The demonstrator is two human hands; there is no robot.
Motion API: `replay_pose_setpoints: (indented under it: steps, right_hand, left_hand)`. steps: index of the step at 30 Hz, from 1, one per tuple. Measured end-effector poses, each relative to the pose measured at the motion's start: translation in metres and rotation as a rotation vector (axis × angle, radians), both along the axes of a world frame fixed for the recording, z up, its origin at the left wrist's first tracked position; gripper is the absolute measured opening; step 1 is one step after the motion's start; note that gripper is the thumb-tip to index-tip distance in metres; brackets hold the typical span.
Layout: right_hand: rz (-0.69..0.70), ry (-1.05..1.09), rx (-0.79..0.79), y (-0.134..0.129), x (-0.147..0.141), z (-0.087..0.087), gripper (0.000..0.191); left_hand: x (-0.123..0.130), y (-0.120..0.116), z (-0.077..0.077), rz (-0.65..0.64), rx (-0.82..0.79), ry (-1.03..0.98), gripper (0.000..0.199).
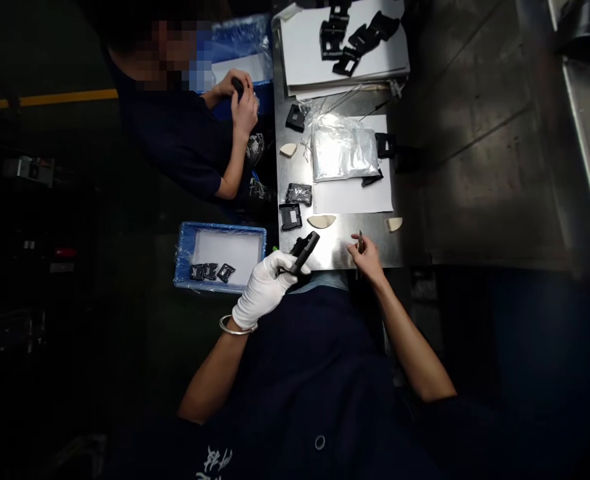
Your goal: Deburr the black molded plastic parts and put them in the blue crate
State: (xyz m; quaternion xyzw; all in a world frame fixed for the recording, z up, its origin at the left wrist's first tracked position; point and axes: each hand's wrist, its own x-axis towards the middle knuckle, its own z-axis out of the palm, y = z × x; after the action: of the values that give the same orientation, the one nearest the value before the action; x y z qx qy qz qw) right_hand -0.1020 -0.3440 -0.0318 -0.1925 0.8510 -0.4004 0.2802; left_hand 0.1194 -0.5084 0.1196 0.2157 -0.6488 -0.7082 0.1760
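Note:
My left hand (263, 292), in a white glove, grips a black plastic part (307, 250) just over the near edge of the metal table. Bare, my right hand (371, 261) pinches a slim knife (360, 243), its narrow tip pointing away from me. The two hands are apart, and the knife does not touch the part. Close beyond my left hand lie a black frame-like part (291, 217) and a black part in clear wrap (299, 194). A pale curved piece (321, 221) rests between the hands, farther in.
A blue bin (219, 288) with several wrapped parts stands left. A co-worker (175, 140) at the far left handles a dark part beside another blue bin (239, 30). Clear plastic bags (345, 148) lie on white paper; several black parts (332, 41) top a paper stack (299, 50).

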Motion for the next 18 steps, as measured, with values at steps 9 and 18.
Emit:
replay_pose_setpoints:
  steps: [9, 18]
  right_hand:
    - [-0.096, 0.233, 0.279, -0.016, -0.082, -0.06, 0.041]
    - [-0.189, 0.292, 0.496, 0.011, -0.141, -0.061, 0.036]
  left_hand:
    - [-0.001, 0.001, 0.016, 0.051, -0.086, 0.196, 0.013]
    - [0.006, 0.004, 0.015, 0.151, -0.081, 0.113, 0.017]
